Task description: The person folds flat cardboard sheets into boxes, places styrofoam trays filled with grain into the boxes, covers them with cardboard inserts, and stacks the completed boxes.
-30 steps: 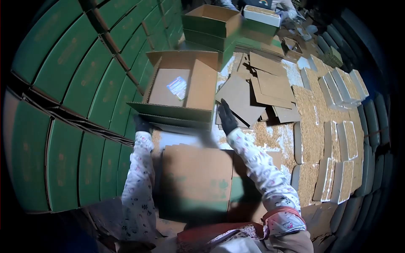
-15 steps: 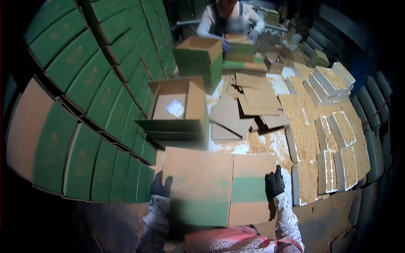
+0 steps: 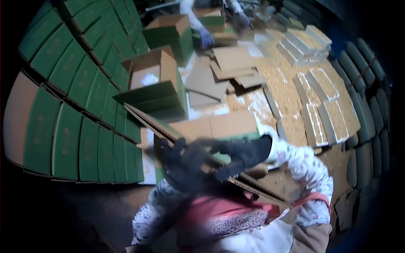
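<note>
A flattened cardboard box [image 3: 263, 190] is tilted up near my body, seen nearly edge-on and running diagonally. Both gloved hands meet at its upper edge. My left hand [image 3: 181, 166], blurred by motion, has its fingers over that edge. My right hand [image 3: 242, 156] reaches across from the right, its fingers around the same cardboard. Beneath and beyond lies another flat box [image 3: 215, 125] with a green band. The open carton [image 3: 154, 92] behind it holds a whitish printed sheet [image 3: 149, 79].
Green boxes [image 3: 67, 143] are stacked high on the left. Loose cardboard sheets [image 3: 232, 59] lie mid-table. Grain-filled white trays [image 3: 333, 122] stand on the right. A co-worker's gloved hand [image 3: 206, 37] is near another open carton [image 3: 168, 38] at the back.
Both hands moved from the open carton to the flat box's sides, then together at the tilted cardboard. That cardboard has been raised off the one beneath. The view has shifted.
</note>
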A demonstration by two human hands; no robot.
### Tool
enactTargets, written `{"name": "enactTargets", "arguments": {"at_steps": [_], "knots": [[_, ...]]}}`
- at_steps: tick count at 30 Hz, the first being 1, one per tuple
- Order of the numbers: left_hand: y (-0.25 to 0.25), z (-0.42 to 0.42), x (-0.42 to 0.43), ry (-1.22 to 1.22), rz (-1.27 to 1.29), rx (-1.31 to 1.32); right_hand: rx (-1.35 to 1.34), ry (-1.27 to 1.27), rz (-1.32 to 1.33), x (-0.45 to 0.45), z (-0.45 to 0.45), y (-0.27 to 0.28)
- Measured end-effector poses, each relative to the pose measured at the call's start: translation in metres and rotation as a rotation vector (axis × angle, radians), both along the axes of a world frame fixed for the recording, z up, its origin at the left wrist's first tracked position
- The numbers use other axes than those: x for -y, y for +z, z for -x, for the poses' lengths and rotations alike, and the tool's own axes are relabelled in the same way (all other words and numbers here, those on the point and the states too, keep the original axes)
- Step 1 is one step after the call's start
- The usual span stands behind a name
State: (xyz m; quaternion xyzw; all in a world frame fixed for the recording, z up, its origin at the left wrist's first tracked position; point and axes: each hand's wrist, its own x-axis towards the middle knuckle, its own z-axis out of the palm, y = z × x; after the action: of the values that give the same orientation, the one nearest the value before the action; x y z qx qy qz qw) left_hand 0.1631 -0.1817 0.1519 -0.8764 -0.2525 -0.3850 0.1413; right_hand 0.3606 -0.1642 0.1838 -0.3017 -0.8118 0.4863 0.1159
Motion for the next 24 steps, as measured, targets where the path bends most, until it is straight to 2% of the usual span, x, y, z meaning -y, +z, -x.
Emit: {"name": "enactTargets", "arguments": {"at_steps": [1, 3, 4, 5, 6, 7, 8, 10, 11, 12, 13, 15, 16, 17, 19, 20, 21, 22, 23, 24], "knots": [[-0.009, 0.008, 0.004, 0.031, 0.068, 0.042, -0.032, -0.093, -0.060, 0.000, 0.001, -0.006], [-0.005, 0.024, 0.007, -0.068, 0.209, 0.067, 0.043, -0.234, -0.061, -0.009, -0.005, 0.028], [0.010, 0.032, 0.004, -0.134, 0.317, -0.057, 0.068, -0.357, -0.196, -0.020, -0.015, 0.030], [0.030, 0.040, 0.005, -0.202, 0.413, -0.125, -0.126, -0.313, -0.335, -0.049, -0.039, 0.011], [0.050, 0.048, 0.006, -0.264, 0.515, -0.192, 0.032, -0.468, -0.093, -0.054, -0.051, 0.041], [0.061, 0.055, 0.006, -0.315, 0.600, -0.203, 0.059, -0.620, -0.175, -0.067, -0.066, 0.041], [0.063, 0.059, 0.014, -0.221, 0.568, -0.252, 0.203, -0.766, -0.203, -0.071, -0.076, 0.042], [0.067, 0.068, 0.031, -0.035, 0.501, -0.365, 0.379, -0.695, -0.867, -0.070, -0.095, 0.012], [0.073, 0.060, 0.029, 0.051, 0.409, -0.585, 0.447, -0.633, -1.202, -0.068, -0.095, 0.002], [0.071, 0.051, 0.024, 0.171, 0.456, -0.606, 0.510, -0.547, -1.360, -0.052, -0.079, 0.019], [0.066, 0.040, 0.018, 0.287, 0.505, -0.626, 0.488, -0.454, -1.309, -0.043, -0.074, 0.022], [0.046, 0.014, 0.005, 0.394, 0.318, -0.373, 0.443, -0.281, -1.116, -0.029, -0.067, 0.020], [0.026, 0.000, -0.005, 0.454, 0.312, -0.429, 0.422, -0.211, -0.974, -0.025, -0.067, 0.016], [-0.001, -0.013, -0.017, 0.326, 0.446, -0.507, 0.478, -0.148, -0.975, -0.021, -0.056, 0.019], [-0.046, -0.021, -0.018, 0.381, 0.347, -0.489, 0.587, -0.022, -0.979, -0.023, -0.028, 0.026], [-0.025, -0.018, -0.020, 0.320, 0.389, -0.616, 0.550, -0.099, -0.831, -0.037, -0.014, 0.016], [-0.002, -0.011, -0.019, 0.248, 0.435, -0.756, 0.304, -0.300, -0.789, -0.043, 0.008, 0.002], [0.033, -0.008, -0.016, 0.213, 0.661, -0.691, 0.077, -0.366, -0.920, -0.049, 0.024, -0.028], [0.064, 0.011, -0.009, 0.186, 0.588, -0.531, 0.041, -0.253, -1.061, -0.063, 0.033, -0.058], [0.063, 0.029, -0.012, 0.117, 0.627, -0.184, -0.027, -0.351, -1.022, -0.059, 0.036, -0.053]]}}
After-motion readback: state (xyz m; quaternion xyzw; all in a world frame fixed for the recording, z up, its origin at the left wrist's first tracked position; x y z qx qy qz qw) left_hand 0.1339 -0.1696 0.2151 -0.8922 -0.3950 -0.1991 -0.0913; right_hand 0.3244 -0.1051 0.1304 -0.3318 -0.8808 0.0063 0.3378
